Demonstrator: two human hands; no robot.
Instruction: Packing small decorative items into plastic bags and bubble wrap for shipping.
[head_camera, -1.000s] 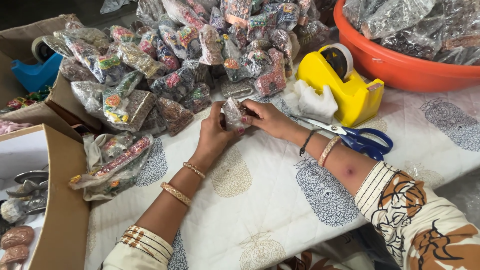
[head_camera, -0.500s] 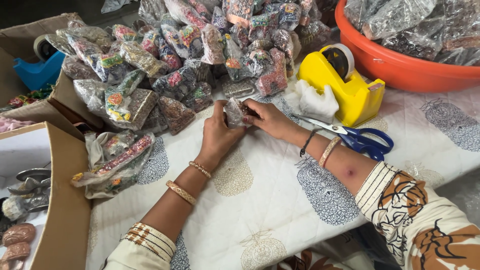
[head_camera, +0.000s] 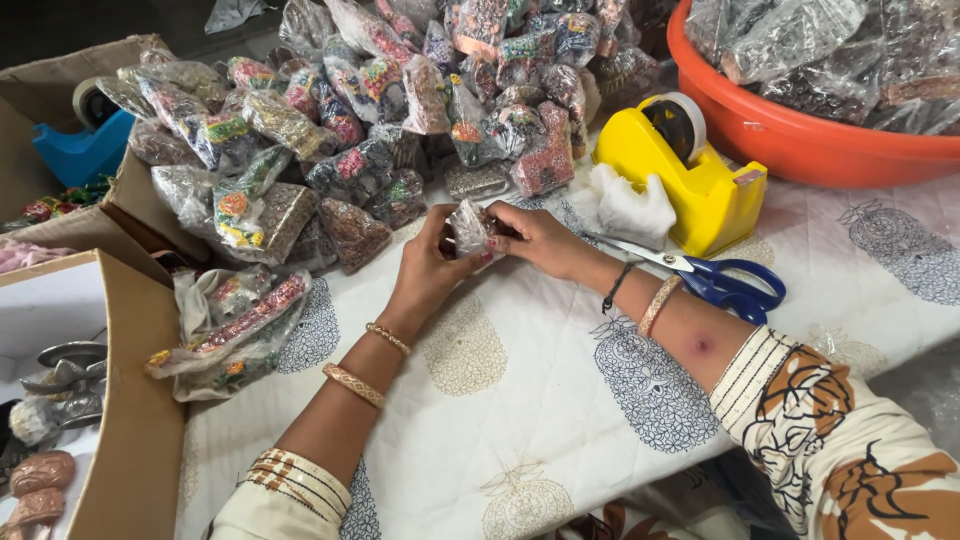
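Observation:
A small clear plastic packet with dark and reddish contents sits between both my hands over the white printed cloth. My left hand grips it from the left, thumb and fingers curled around it. My right hand pinches its right side with the fingertips. Just beyond my hands lies a big heap of similar filled packets. Bangles are on both wrists.
A yellow tape dispenser stands right of my hands, blue-handled scissors beside it. An orange tub of packets is at the back right. Cardboard boxes line the left, with a blue dispenser and loose packets.
Both hands stay on the small packet in nearly the same spot; only the fingers shift slightly around it.

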